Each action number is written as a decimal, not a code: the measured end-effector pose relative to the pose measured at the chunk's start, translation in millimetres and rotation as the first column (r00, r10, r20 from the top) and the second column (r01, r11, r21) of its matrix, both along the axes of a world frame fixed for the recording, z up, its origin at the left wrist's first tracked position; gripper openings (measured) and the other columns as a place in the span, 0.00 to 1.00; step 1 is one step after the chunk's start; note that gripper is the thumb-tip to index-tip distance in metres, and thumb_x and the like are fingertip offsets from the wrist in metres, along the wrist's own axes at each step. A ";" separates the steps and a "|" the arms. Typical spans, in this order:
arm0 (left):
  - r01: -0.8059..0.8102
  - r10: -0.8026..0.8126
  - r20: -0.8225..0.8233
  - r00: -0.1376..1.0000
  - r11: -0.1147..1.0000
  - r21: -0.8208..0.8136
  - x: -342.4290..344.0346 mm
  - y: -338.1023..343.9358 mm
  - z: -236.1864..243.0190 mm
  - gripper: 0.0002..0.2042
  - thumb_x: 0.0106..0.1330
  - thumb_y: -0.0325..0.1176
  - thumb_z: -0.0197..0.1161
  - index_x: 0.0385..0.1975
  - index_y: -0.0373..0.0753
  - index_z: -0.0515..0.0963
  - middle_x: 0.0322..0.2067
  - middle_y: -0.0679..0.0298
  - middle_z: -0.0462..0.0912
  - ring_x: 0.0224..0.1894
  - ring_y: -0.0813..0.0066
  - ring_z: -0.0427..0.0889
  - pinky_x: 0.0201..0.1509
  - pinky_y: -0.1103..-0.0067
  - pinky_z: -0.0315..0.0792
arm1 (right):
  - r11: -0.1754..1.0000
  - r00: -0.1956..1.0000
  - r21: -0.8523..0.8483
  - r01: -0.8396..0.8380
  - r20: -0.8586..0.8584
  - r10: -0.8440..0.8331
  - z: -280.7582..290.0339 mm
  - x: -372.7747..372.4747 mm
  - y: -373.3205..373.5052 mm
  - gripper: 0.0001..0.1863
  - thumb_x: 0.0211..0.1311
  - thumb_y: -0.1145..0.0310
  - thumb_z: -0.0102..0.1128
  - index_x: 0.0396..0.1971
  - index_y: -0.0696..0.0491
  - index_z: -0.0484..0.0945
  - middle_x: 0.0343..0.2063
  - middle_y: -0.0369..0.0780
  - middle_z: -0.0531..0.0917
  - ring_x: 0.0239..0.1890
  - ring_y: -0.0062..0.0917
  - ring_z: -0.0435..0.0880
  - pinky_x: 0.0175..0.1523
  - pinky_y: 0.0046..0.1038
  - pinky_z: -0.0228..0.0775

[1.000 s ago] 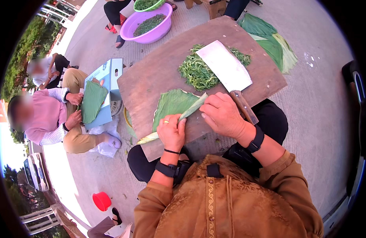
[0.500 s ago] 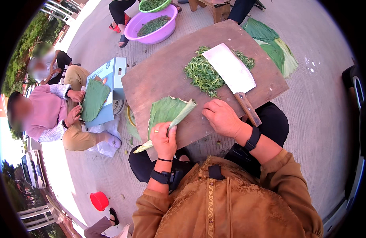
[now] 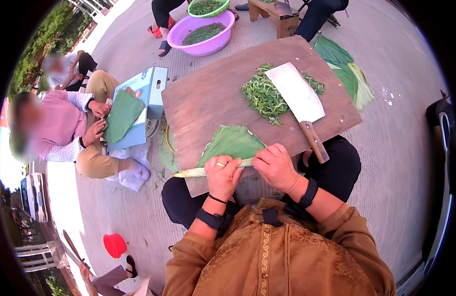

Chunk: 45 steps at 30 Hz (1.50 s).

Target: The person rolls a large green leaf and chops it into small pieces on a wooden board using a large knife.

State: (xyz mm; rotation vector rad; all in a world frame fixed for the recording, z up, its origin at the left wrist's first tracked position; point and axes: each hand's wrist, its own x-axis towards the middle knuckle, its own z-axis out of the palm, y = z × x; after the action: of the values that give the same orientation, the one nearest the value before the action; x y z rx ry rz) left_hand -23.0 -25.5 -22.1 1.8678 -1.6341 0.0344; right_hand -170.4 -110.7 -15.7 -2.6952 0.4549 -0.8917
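Observation:
A large green leaf point(image 3: 230, 145) lies near the front of a wooden board point(image 3: 203, 101) over my lap, its near edge rolled into a pale green strip. My left hand point(image 3: 223, 175) is closed on this rolled edge, a ring on one finger. My right hand point(image 3: 275, 167) grips the roll farther right, fingers curled over it. Beyond my hands sits a pile of shredded greens point(image 3: 260, 93), partly covered by a cleaver point(image 3: 294, 89) whose wooden handle points toward me.
A seated person point(image 3: 60, 123) at left handles a leaf on a blue box point(image 3: 154, 91). A purple basin of greens point(image 3: 203, 42) and others' legs are beyond the board. More leaves point(image 3: 346, 74) lie right, a wooden stool point(image 3: 272, 17) behind, a red tub point(image 3: 114, 245) lower left.
The leaf has turned so its rolled edge lies flatter across the board's front. My right hand left the roll, then returned to it lower down. The view has shifted slightly.

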 end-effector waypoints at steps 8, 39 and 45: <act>0.084 -0.085 -0.006 0.996 0.996 -0.019 5.3 7.1 1.7 0.09 0.41 0.25 0.58 0.26 0.41 0.73 0.26 0.65 0.73 0.31 0.67 0.70 0.36 0.75 0.62 | 0.996 0.994 0.091 -0.013 -0.105 0.023 0.0 0.7 -9.2 0.05 0.39 0.72 0.53 0.21 0.52 0.70 0.21 0.35 0.69 0.26 0.28 0.67 0.32 0.26 0.59; 0.105 -0.107 0.017 0.994 0.988 0.117 16.4 11.4 7.7 0.09 0.41 0.26 0.59 0.26 0.40 0.73 0.25 0.64 0.72 0.30 0.66 0.68 0.34 0.74 0.63 | 0.996 0.975 -0.079 -0.030 -0.222 0.012 9.3 3.9 -14.2 0.02 0.36 0.70 0.49 0.14 0.51 0.69 0.19 0.36 0.67 0.27 0.27 0.67 0.34 0.26 0.56; 0.081 -0.079 0.092 0.993 0.997 -0.016 21.2 14.3 9.8 0.08 0.40 0.27 0.61 0.24 0.42 0.74 0.23 0.65 0.71 0.28 0.67 0.68 0.33 0.76 0.63 | 0.996 0.959 0.078 -0.034 -0.277 0.054 20.1 9.3 -23.0 0.05 0.40 0.68 0.54 0.16 0.51 0.69 0.18 0.36 0.69 0.26 0.28 0.69 0.33 0.28 0.56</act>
State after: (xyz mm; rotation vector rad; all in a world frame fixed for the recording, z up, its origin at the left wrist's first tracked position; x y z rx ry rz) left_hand -1.8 -11.2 -12.4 1.8080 -1.7629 0.1036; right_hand -161.1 -133.7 4.4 -2.7613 0.4722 -0.4730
